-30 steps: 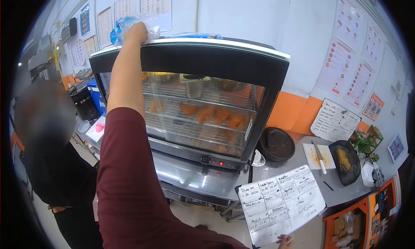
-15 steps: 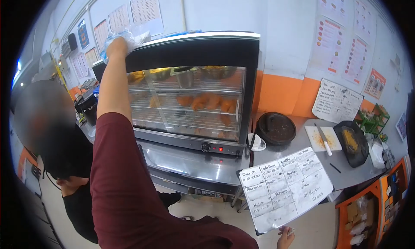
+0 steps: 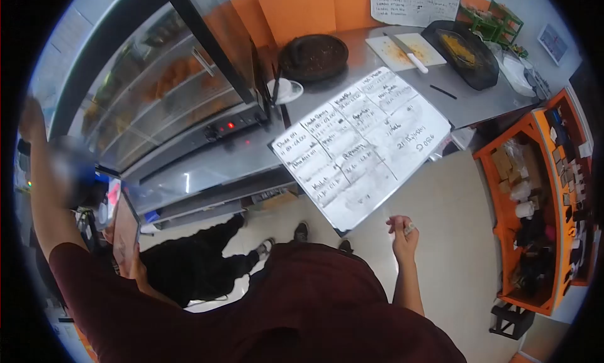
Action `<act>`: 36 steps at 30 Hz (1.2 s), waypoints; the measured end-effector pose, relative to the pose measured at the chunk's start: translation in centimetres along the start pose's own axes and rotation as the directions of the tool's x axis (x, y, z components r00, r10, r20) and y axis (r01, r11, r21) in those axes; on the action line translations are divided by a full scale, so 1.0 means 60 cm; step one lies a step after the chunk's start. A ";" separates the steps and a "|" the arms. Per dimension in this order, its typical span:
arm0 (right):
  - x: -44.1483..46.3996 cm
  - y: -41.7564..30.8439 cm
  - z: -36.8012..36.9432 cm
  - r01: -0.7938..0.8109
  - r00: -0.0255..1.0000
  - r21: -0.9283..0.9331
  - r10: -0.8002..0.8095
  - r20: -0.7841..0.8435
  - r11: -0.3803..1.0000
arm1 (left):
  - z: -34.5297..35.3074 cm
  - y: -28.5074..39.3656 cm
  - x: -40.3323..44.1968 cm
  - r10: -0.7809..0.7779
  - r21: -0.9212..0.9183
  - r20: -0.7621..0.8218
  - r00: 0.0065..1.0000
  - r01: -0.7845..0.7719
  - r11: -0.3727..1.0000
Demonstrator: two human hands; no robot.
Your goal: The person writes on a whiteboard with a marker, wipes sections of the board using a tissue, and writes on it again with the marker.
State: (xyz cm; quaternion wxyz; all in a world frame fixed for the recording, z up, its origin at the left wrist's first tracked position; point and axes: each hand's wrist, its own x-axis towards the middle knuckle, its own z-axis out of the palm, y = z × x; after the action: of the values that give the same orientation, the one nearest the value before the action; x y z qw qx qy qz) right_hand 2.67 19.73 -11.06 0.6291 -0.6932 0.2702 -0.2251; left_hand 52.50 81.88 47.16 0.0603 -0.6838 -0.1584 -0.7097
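Note:
My left hand (image 3: 30, 119) is raised at the far left edge, beside the top of the glass food warmer (image 3: 233, 133). It is blurred and its fingers do not show clearly. My right hand (image 3: 404, 231) hangs low over the floor with its fingers curled. A small pale spot shows at those fingers, too small to name. Just above this hand is the lower edge of a whiteboard (image 3: 371, 146) with handwritten names and times, apart from the fingers. Orange-brown fried food (image 3: 176, 76) lies on the racks inside the warmer.
A dark round pot (image 3: 313, 57), a knife (image 3: 412, 57) on a cutting board (image 3: 384, 51) and a black tray (image 3: 481, 79) stand on the steel counter (image 3: 352, 89). Another person's hand (image 3: 139, 272) holds a flat panel (image 3: 126, 227). An orange shelf (image 3: 497, 212) stands right.
The view has swung down and to the right. My left hand has gone from plastic on the warmer's top to the far left edge. More of my right hand and forearm shows.

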 end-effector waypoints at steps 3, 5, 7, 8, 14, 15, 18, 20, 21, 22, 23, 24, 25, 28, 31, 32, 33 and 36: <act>0.020 -0.039 0.007 0.118 0.990 0.005 -0.118 0.080 0.993 | -0.068 0.195 -0.039 0.105 -0.430 -0.261 0.959 -0.213 0.877; 0.040 -0.065 0.025 0.235 0.964 0.014 -0.235 0.123 0.972 | -0.130 0.330 -0.130 0.154 -0.642 -0.308 0.939 -0.325 0.695; 0.064 -0.102 0.049 0.359 0.920 0.059 -0.363 0.150 0.932 | -0.236 0.466 -0.283 0.174 -0.850 -0.118 0.978 -0.190 0.492; 0.077 -0.124 0.063 0.401 0.897 0.106 -0.413 0.159 0.910 | -0.300 0.521 -0.387 0.188 -0.922 0.027 0.982 -0.048 0.384; 0.110 -0.201 0.092 0.316 0.943 0.088 -0.323 0.079 0.945 | -0.741 0.539 -0.826 0.781 -0.334 0.600 0.171 0.941 0.050; 0.102 -0.190 0.080 0.308 0.946 0.025 -0.308 0.102 0.951 | -0.771 0.516 -0.846 0.809 -0.090 0.580 -0.094 0.980 0.178; 0.067 -0.151 0.058 0.225 0.964 -0.131 -0.201 0.174 0.966 | -0.810 0.474 -0.918 0.772 0.232 0.589 -0.238 0.965 0.121; 0.053 -0.150 0.065 0.119 0.992 0.000 -0.119 0.051 0.993 | -0.813 0.452 -0.934 0.785 0.124 0.595 -0.173 0.985 0.123; 0.048 -0.152 0.068 0.031 0.998 0.135 -0.024 -0.051 0.990 | -0.807 0.444 -0.934 0.791 0.129 0.581 -0.192 0.981 0.144; 0.046 -0.157 0.074 -0.037 0.987 0.282 0.079 -0.142 0.959 | -0.797 0.437 -0.932 0.799 0.130 0.563 -0.211 0.977 0.166; 0.048 -0.162 0.082 -0.029 0.980 0.378 0.100 -0.169 0.926 | -0.790 0.436 -0.929 0.809 0.129 0.542 -0.230 0.973 0.191; 0.051 -0.166 0.089 -0.015 0.974 0.469 0.119 -0.193 0.883 | -0.787 0.436 -0.921 0.871 0.045 0.448 -0.202 0.978 0.204; 0.055 -0.170 0.096 0.003 0.968 0.555 0.136 -0.210 0.832 | -0.784 0.438 -0.903 0.920 -0.042 0.349 -0.177 0.978 0.204; 0.067 -0.184 0.127 0.013 0.993 0.468 0.045 -0.113 0.883 | -0.780 0.450 -0.911 0.954 -0.219 0.294 -0.065 0.966 0.134; 0.088 -0.163 0.115 -0.090 0.995 0.383 0.063 0.082 0.919 | -0.762 0.471 -0.920 0.947 -0.312 0.321 -0.012 0.943 0.117; 0.099 -0.165 0.117 -0.124 0.988 0.394 0.076 0.133 0.911 | -0.752 0.476 -0.919 0.943 -0.328 0.331 -0.002 0.937 0.117; 0.110 -0.166 0.122 -0.154 0.979 0.408 0.085 0.183 0.900 | -0.743 0.477 -0.913 0.942 -0.315 0.296 -0.156 0.915 0.250; 0.129 -0.166 0.120 -0.225 0.927 0.376 0.079 0.366 0.899 | -0.734 0.484 -0.899 0.944 -0.253 0.304 -0.127 0.945 0.208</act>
State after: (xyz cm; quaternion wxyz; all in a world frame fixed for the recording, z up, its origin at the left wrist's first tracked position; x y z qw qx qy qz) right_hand 14.09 20.65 -2.14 0.8139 -0.5497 0.1574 -0.1025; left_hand 22.49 33.92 -2.74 -0.5374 -0.7085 0.3689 0.2705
